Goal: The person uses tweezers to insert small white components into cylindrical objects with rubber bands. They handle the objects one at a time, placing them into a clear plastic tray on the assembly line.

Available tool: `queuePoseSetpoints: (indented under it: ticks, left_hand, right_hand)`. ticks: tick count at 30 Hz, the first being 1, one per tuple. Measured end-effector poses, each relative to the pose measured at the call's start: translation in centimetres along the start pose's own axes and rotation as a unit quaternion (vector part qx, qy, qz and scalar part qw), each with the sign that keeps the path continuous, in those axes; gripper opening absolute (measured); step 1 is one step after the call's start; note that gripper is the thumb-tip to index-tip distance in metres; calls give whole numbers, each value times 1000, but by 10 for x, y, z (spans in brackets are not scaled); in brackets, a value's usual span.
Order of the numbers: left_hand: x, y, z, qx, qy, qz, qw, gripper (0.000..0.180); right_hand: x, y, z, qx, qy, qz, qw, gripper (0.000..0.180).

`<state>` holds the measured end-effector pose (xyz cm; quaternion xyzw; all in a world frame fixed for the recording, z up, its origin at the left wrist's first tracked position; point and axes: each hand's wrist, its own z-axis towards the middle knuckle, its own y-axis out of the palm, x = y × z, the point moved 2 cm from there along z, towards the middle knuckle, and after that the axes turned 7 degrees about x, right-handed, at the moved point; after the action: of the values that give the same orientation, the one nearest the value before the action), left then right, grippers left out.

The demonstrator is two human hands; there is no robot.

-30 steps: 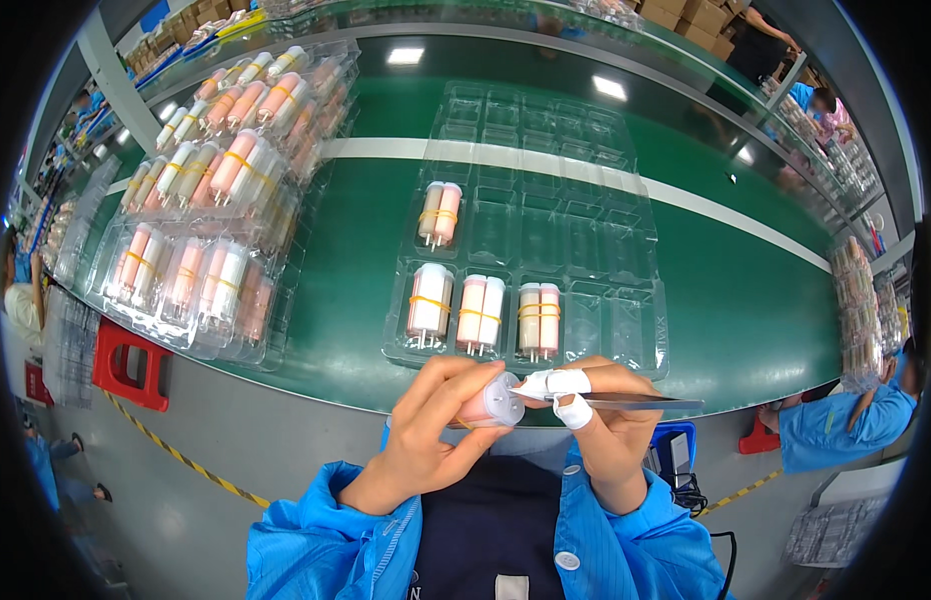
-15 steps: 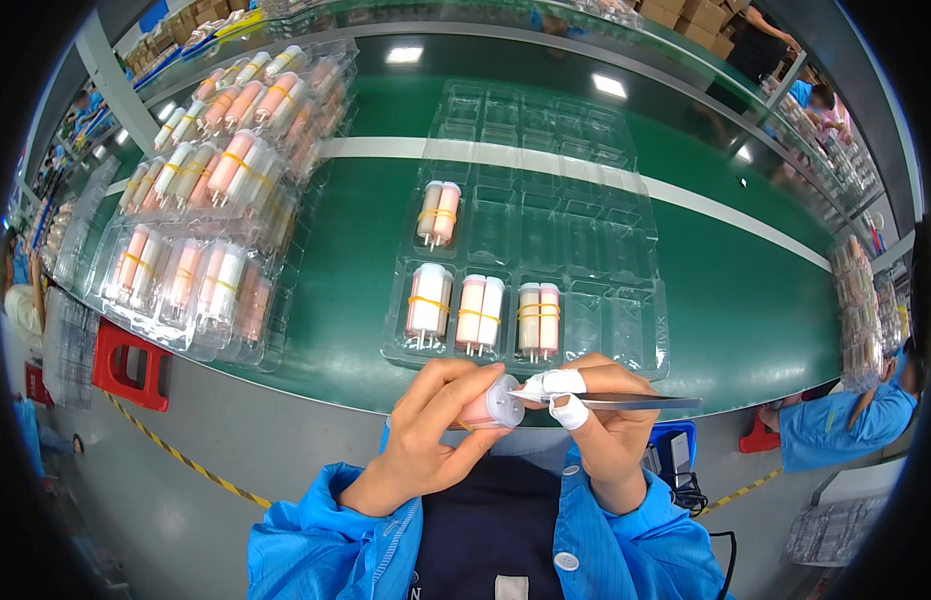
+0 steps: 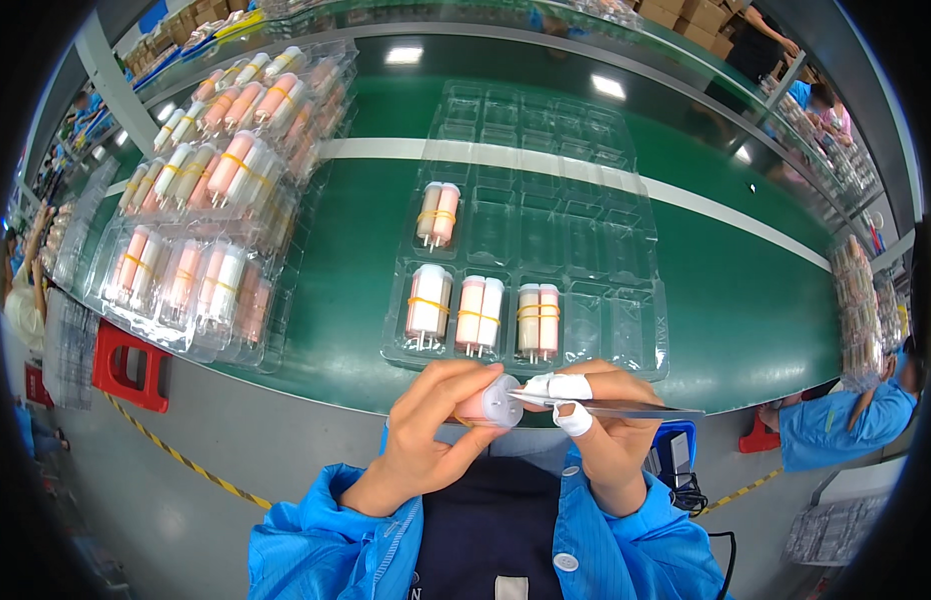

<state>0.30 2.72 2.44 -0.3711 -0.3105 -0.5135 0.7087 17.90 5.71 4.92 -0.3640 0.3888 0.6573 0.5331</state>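
My left hand (image 3: 423, 425) is closed round a pink bundle of tubes (image 3: 476, 408), its pale round end cap (image 3: 502, 402) turned to the right. Metal tweezers (image 3: 626, 409) are pinched in my right hand (image 3: 611, 425), whose thumb and finger wear white wraps. The tweezers' tip meets the cap's face, where small nubs show. Beyond my hands lies a clear plastic tray (image 3: 654, 330) with compartments. Its front row holds a white-and-grey tube bundle (image 3: 428, 300), a pink-and-white bundle (image 3: 480, 312) and a beige-and-pink bundle (image 3: 539, 318), each with a yellow rubber band. Another banded bundle (image 3: 439, 212) sits one row back.
At the left, stacked clear trays (image 3: 106, 255) hold many similar bundles on the green bench (image 3: 356, 240). Red stools (image 3: 129, 365) stand on the floor. A blue bin (image 3: 676, 450) with cables is below the bench edge at right. A person in blue (image 3: 836, 430) works further right.
My hands stay nearly in place. The tweezers and right fingers have shifted very slightly right and down, and the capped bundle has turned a little.
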Motion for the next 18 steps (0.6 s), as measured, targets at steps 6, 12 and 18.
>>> queuePoseSetpoints:
  ticks: [6,12,18]
  left_hand:
    - [-5,1,-1,12,28,-9,1000,46]
    - [-6,3,-5,21,16,-35,999,46]
    - [-7,4,-5,13,35,-32,999,46]
  right_hand:
    - [-3,1,0,-14,-6,1,1000,17]
    - [-3,2,-1,-12,1,7,1000,17]
    - [-4,1,-1,-4,-8,-2,1000,17]
